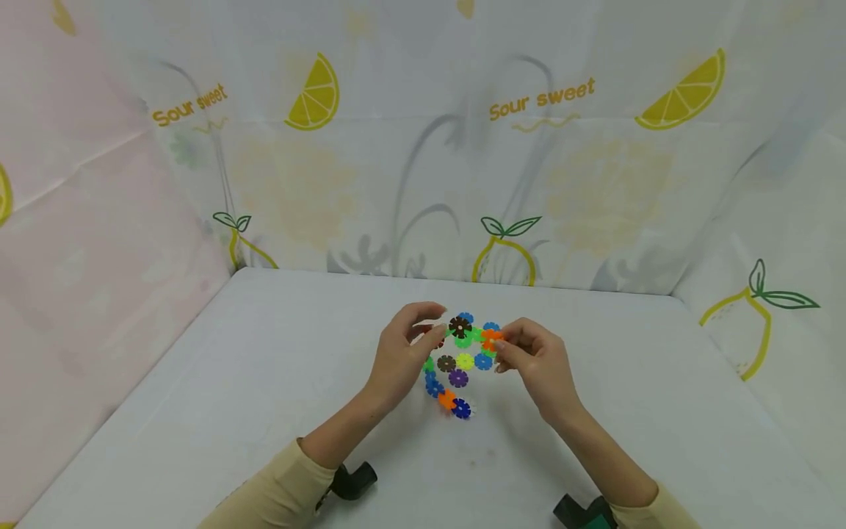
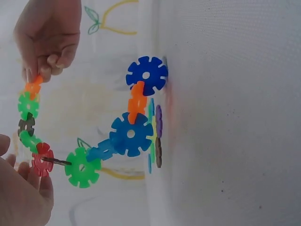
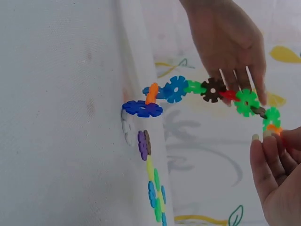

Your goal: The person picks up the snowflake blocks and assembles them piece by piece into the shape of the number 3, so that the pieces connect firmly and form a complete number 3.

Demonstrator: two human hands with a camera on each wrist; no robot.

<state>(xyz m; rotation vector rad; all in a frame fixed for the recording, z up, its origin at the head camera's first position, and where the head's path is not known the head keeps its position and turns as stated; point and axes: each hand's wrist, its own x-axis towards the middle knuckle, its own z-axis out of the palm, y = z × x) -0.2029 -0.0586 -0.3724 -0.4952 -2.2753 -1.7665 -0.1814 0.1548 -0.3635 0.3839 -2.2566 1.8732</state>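
A curved chain of slotted plastic snowflake discs hangs between the two hands. At its upper end my right hand pinches an orange disc between thumb and fingertips. My left hand is at the chain's other bend, fingers fairly straight behind a red disc, fingertips seeming to touch it. A gap shows between its thumb and index finger. Green, brown and blue discs link the upper part downward. A dark blue disc ends the chain low, close to the table, beside a white disc.
Loose-looking discs lie on the white table beyond the chain: purple, brown, yellow and blue. Whether they are linked is hard to tell. A lemon-print cloth stands behind. Black wrist mounts sit under the forearms.
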